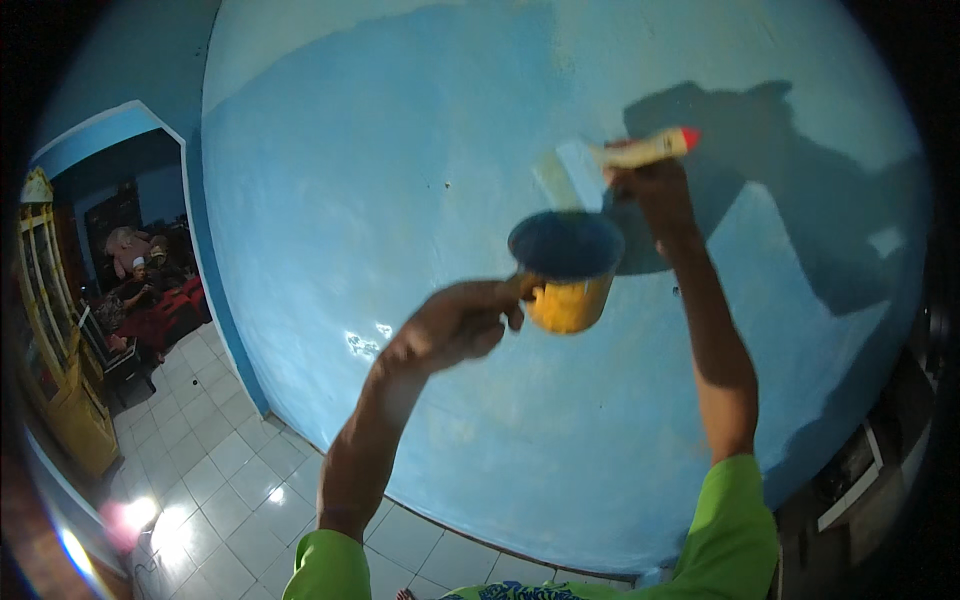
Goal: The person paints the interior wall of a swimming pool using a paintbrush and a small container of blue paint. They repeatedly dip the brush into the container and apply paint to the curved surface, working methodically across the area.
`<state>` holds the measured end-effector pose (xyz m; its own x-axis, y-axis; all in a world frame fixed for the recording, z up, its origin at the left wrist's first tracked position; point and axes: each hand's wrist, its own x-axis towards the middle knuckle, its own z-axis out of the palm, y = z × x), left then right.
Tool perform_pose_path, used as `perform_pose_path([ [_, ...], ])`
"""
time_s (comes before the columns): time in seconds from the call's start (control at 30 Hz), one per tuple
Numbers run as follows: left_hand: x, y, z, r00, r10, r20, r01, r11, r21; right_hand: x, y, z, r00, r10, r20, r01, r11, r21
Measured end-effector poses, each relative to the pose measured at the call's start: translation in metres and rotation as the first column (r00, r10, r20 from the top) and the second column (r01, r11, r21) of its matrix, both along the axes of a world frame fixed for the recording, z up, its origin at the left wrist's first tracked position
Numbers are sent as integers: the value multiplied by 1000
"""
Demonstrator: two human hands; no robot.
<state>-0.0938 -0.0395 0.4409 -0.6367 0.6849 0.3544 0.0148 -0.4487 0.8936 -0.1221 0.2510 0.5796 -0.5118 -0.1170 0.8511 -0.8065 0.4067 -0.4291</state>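
My left hand [455,325] is closed around the handle of a yellow dipper [570,305], held upright in front of the wall. Its inside looks dark blue, and how much paint it contains cannot be made out. Just above and to the right, the fingers of my right hand [658,195] grip a paintbrush [640,152] with a pale handle and a red tip. The brush's wide head points left, above the dipper's rim, and is blurred. Whether the bristles touch the wall is unclear. Behind both hands stands a wall [380,210] coated in brighter blue, with a paler band along its top.
White floor tiles [215,495] run along the foot of the wall. On the left, a doorway [185,200] opens to a dark room where a person [138,285] sits near red cloth. A yellow cabinet [70,380] stands beside it. Dark objects fill the lower right edge.
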Motion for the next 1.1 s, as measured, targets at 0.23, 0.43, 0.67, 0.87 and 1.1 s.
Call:
perform_pose_path([
  [0.23, -26, 2, 71, 989, -114, -96, 113, 993, -18, -79, 8, 194, 823, -342, -455, 539, 725, 430],
  [0.43, -19, -18, 31, 992, -120, 25, 119, 992, 36, -39, -47, 258, 573, -559, -599, 795, 558, 240],
  [0.67, 4, -42, -13, 995, -74, 69, 75, 997, -6, -60, -30, 166, 189, 31, -981, 942, 276, 190],
  [0.87, 39, -66, -74, 958, -89, 272, 108, 993, -55, -21, -37, 102, 776, -253, -578, 623, 454, 637],
  [1.1, 47, -52, -126, 918, -257, 302, 266, 964, 13, -54, -14, 209, 706, -312, -635, 685, 529, 501],
])
